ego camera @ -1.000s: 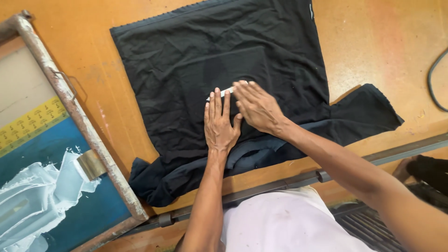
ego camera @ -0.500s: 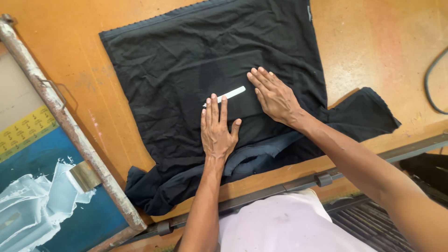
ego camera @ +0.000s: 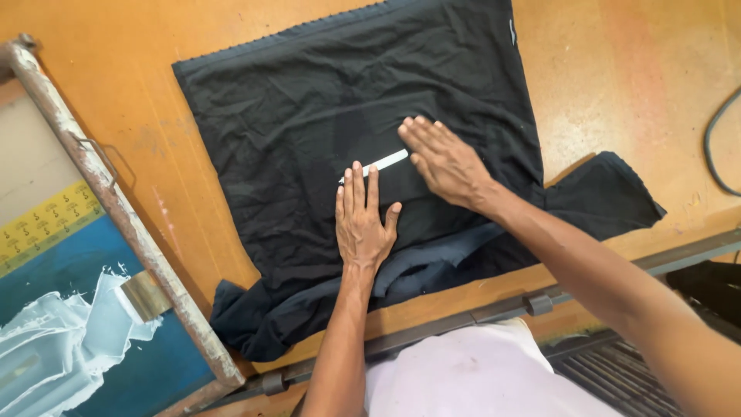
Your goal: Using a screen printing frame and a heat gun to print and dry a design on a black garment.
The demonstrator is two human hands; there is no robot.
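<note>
The left hand (ego camera: 361, 220) lies flat and open, palm down, fingers together and pointing away from the body, pressing on a black garment (ego camera: 363, 147). Its fingertips reach a narrow white strip (ego camera: 378, 164) that lies slanted on the cloth. The right hand (ego camera: 446, 162) is also spread flat, gripping nothing, resting on the fabric just beside the strip's far end, fingers angled toward the upper left. The strip sits between the two hands, near the middle of the garment. The garment is laid out on an orange wooden table (ego camera: 633, 69), its lower edge bunched and rumpled near the table's front rim. To the left stands a screen-printing frame (ego camera: 116, 208) with a worn metal bar, blue mesh and smeared white ink (ego camera: 62, 347). A dark cable (ego camera: 714, 150) curves along the right edge
</note>
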